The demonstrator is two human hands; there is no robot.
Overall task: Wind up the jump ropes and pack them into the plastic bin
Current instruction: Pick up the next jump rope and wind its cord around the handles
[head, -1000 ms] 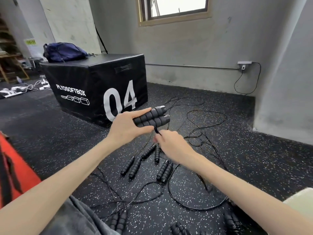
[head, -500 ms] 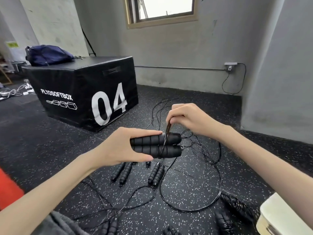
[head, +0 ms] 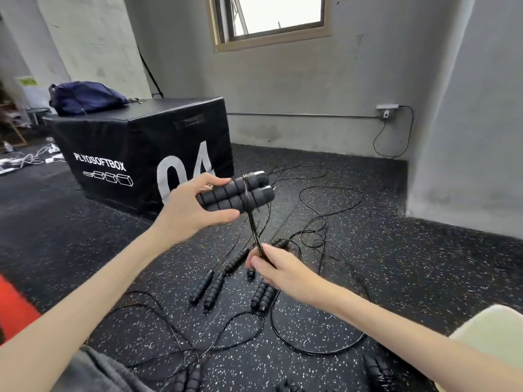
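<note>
Black plyo box [head: 135,154] on the speckled floor [head: 424,273], loose jump ropes [head: 235,281] scattered below the hands, left hand [head: 192,210] gripping paired foam handles [head: 237,190] mid-air, right hand [head: 283,270] pinching the cord [head: 252,224] taut beneath them

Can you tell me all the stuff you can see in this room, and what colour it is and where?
held handles: two, black, side by side in left hand, cord wound round them
cord: black, from handles down to right hand
loose jump ropes: several, black, on floor
plyo box: one, black, marked 04, left
bag: one, dark blue, on box
bin corner: pale, lower right
mat: red, left edge
window: one, wall
left hand: grips handles
right hand: pinches cord
</note>
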